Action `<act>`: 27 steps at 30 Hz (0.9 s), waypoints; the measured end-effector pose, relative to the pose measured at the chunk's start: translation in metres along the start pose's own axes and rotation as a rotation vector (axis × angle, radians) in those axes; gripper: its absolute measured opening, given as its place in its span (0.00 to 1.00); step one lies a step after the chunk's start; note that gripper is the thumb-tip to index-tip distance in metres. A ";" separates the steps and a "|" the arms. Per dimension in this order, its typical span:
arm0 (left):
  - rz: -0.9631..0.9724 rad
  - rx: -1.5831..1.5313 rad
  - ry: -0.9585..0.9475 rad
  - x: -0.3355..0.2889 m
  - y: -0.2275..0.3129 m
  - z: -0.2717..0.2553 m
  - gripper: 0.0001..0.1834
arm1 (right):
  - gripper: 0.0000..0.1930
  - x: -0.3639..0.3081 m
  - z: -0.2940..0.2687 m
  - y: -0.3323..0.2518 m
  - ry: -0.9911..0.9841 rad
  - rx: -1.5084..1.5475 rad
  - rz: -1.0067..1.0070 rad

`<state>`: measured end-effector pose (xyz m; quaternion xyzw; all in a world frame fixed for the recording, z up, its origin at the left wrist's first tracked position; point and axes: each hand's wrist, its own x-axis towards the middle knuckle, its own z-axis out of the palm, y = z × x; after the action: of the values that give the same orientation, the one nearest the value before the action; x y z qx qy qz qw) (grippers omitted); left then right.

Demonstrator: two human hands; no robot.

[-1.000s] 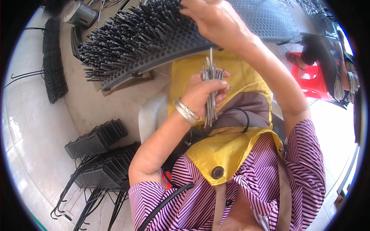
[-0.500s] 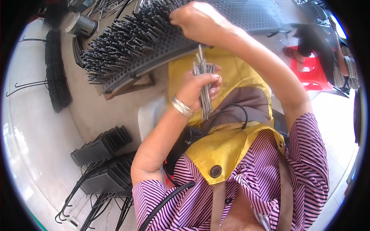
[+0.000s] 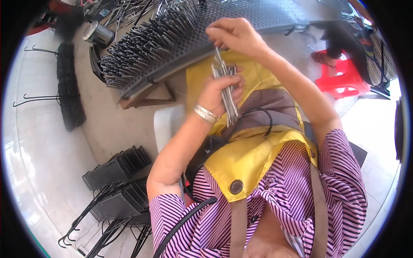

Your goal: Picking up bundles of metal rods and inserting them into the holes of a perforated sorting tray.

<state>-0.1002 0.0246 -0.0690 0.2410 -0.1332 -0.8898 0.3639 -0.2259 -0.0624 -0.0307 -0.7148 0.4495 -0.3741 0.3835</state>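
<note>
Gripping a bunch of thin gray sticks (image 3: 229, 104) in our left hand (image 3: 211, 94), we are holding them over our yellow apron (image 3: 241, 165). We are holding our right hand (image 3: 238, 37) with bent fingers by the tallest stick's top, but we cannot tell if it is pinching anything. Past our hands, a dark board with holes (image 3: 258, 16) is holding many more sticks (image 3: 148, 48).

Head camera: fisheye, steep downward view.
Positioned above the striped shirt (image 3: 279, 180), near the left hand (image 3: 224, 89) and right hand (image 3: 237, 38); faces forward-down to the perforated board (image 3: 269, 15), whose near edge bows across the upper field.
</note>
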 end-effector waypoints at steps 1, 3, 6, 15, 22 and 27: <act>-0.002 0.000 -0.032 -0.001 -0.003 0.001 0.15 | 0.15 -0.006 0.000 -0.002 -0.056 0.207 0.155; -0.016 -0.007 -0.055 -0.003 -0.009 0.003 0.14 | 0.17 -0.017 0.001 -0.006 -0.105 0.215 0.217; -0.014 0.011 -0.082 -0.006 -0.021 0.006 0.13 | 0.25 -0.038 0.008 0.000 -0.194 0.093 0.218; 0.145 0.426 -0.066 -0.032 -0.042 0.012 0.11 | 0.27 -0.077 0.009 -0.017 -0.226 0.160 0.128; 0.111 0.610 -0.069 -0.038 -0.046 0.015 0.10 | 0.27 -0.100 0.001 -0.018 -0.180 0.303 0.272; 0.094 0.357 -0.049 -0.038 -0.037 0.010 0.08 | 0.25 -0.100 -0.011 -0.016 -0.002 0.780 0.429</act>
<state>-0.1038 0.0785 -0.0630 0.2734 -0.3089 -0.8398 0.3531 -0.2616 0.0329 -0.0308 -0.4075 0.4125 -0.4270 0.6939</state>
